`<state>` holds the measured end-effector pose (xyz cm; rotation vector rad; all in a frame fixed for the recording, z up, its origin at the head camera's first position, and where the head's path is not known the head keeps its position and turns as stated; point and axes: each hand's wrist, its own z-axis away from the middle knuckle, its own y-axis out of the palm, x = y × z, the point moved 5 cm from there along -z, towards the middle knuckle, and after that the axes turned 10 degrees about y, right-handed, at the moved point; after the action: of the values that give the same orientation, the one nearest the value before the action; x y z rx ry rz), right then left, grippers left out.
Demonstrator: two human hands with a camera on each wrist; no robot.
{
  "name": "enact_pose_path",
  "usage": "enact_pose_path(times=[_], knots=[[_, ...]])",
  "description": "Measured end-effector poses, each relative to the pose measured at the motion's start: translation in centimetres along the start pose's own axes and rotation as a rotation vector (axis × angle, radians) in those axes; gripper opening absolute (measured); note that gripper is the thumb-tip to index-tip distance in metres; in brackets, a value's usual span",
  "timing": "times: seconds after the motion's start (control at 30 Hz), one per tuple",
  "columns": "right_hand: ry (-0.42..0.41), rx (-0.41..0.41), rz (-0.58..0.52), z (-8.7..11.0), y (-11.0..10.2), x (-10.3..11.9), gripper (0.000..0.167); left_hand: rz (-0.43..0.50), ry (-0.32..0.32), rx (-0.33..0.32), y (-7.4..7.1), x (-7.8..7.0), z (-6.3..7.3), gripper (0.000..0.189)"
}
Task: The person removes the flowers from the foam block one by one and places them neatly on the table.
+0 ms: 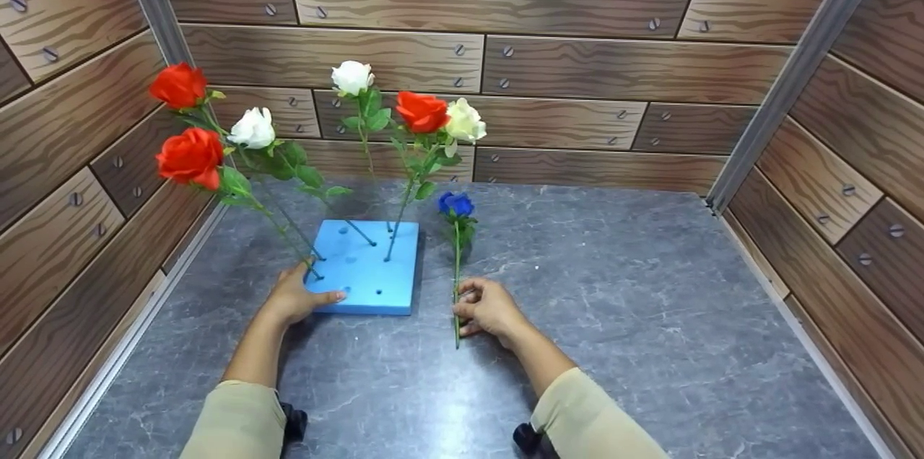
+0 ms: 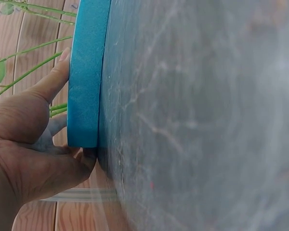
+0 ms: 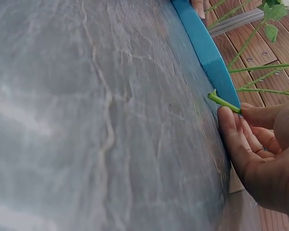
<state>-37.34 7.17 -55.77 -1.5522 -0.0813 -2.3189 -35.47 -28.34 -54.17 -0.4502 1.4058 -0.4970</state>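
A blue foam block (image 1: 364, 273) with holes in its top lies flat on the table. My left hand (image 1: 292, 296) grips its near left corner, thumb on top and fingers at the side; the left wrist view shows that hand (image 2: 33, 139) against the block's edge. To the right of the block, my right hand (image 1: 494, 311) pinches the lower stem of a blue rose (image 1: 456, 204), whose bloom points away from me. In the right wrist view the cut end of the green stem (image 3: 224, 102) sticks out past thumb and fingertips.
Red roses (image 1: 189, 158) and white roses (image 1: 253, 128) stand in the block on long stems, several leaning left over my left hand. A pale yellow rose (image 1: 465, 120) is beside another red one. Wood-patterned walls (image 1: 577, 69) enclose the grey marbled table (image 1: 628, 307).
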Motion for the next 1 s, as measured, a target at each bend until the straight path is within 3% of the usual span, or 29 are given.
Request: enact_pose_path(times=[0.67, 1.0], knots=[[0.008, -0.023, 0.104, -0.6, 1.0, 0.3, 0.034, -0.046, -0.011, 0.007, -0.3, 0.4, -0.1, 0.117], [0.009, -0.073, 0.124, -0.8, 1.0, 0.3, 0.030, -0.030, -0.010, 0.016, 0.0, 0.4, -0.2, 0.115]])
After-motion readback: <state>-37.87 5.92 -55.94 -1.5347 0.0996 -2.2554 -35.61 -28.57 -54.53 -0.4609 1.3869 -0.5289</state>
